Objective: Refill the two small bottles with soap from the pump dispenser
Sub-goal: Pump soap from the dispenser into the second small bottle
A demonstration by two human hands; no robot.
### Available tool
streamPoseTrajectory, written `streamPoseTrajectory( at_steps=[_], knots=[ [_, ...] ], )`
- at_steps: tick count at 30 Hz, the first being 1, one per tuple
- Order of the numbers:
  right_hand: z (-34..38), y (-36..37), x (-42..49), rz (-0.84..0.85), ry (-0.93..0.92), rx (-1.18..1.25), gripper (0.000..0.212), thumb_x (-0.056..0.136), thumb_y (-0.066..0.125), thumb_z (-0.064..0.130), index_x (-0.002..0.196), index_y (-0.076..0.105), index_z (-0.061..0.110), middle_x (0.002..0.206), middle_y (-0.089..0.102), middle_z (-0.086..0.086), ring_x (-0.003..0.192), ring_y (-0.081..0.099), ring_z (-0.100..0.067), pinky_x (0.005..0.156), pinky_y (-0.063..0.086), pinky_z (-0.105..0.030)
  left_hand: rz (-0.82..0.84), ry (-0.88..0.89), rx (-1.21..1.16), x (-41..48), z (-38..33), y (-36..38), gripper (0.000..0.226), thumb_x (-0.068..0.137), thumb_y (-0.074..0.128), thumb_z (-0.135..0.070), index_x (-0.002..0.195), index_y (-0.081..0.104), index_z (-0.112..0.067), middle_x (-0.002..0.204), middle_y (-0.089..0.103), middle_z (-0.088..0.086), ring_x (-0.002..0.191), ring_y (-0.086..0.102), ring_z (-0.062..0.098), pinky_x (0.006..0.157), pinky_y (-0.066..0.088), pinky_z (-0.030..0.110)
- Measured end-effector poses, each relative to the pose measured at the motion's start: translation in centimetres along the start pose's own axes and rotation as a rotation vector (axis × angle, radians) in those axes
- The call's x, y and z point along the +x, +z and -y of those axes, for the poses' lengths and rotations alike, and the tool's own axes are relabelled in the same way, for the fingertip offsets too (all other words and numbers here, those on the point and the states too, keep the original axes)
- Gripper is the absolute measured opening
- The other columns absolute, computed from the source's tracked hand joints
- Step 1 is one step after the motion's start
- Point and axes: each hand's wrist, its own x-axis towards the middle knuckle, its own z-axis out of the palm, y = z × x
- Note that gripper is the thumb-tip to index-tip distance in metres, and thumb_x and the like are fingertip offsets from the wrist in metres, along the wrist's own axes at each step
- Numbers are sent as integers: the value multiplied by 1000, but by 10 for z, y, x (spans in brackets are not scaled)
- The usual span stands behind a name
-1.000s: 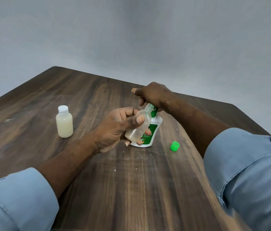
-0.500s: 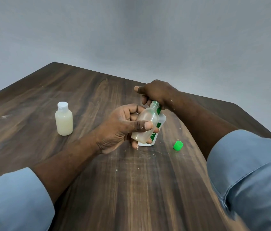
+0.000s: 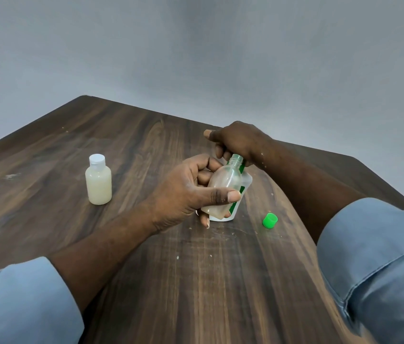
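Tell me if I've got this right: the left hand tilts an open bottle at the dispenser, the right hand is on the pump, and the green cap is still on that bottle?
Not quite. The head view shows the green cap lying on the table, off the bottle.

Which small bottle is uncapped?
The clear small bottle tilted in the left hand, its neck bare at the pump. The other small bottle stands apart with its white cap on, full of cream-coloured soap.

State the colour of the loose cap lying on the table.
Bright green: the loose cap shows clearly in the head view, on the table.
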Motion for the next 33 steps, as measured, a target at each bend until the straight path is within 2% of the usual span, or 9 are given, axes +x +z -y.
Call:
streamPoseTrajectory(
  at_steps=[2,5,10,15,19,23,26,30,33],
  knots=[
    [-1,1,-3,-15,13,63,50,103,50,50,68,63,18,40,55,11,51,50,-16,56,43,-30,-11,4,18,0,0,1,41,78,84,-19,109,60,-8,94,74,29,72,71,42,44,55,30],
    [0,0,-6,-30,15,63,51,104,49,51,71,64,14,38,54,13,51,49,-15,55,42,-29,-8,11,35,-1,-1,0,40,78,84,-20,109,59,-9,92,75,26,69,72,38,44,55,30],
    [8,-10,-12,4,-74,-93,43,108,45,42,69,54,28,53,58,8,56,53,-15,56,41,-25,-10,14,23,-1,-5,0,43,77,83,-17,110,58,-5,94,74,30,68,71,35,43,55,28],
    [6,-6,-6,12,-16,31,52,102,50,56,72,65,17,65,60,0,59,53,-20,57,42,-29,-21,17,42,-2,-5,-2,43,76,84,-17,110,60,-7,97,75,27,82,73,52,53,58,37],
    [-1,0,-2,10,33,122,55,99,51,60,74,67,13,65,59,-4,56,50,-20,54,39,-28,-7,10,48,0,0,-2,42,79,84,-16,112,59,-7,93,75,25,69,73,35,44,55,29],
    [-2,2,-1,14,49,137,56,99,50,61,74,66,14,65,59,-3,52,49,-18,54,39,-27,-3,4,51,0,0,-1,43,78,84,-18,111,58,-8,92,76,24,66,72,30,43,54,28],
    [-2,1,-3,11,48,125,56,99,50,61,74,66,14,65,60,-3,54,50,-18,54,39,-27,-3,11,56,0,0,-1,42,78,84,-18,111,59,-8,93,76,23,70,73,36,44,55,29],
    [0,-5,-4,-2,32,93,58,98,51,64,75,69,14,68,62,-4,57,52,-19,53,40,-27,-6,15,48,-1,-4,-1,43,78,84,-19,111,59,-7,97,75,26,84,71,55,48,56,32],
    [1,-4,-1,3,34,105,58,97,51,65,75,69,15,70,63,-5,58,52,-19,55,41,-28,-1,17,45,-1,-3,-3,42,81,86,-18,112,60,-9,97,76,25,86,70,57,48,56,32]
  ],
)
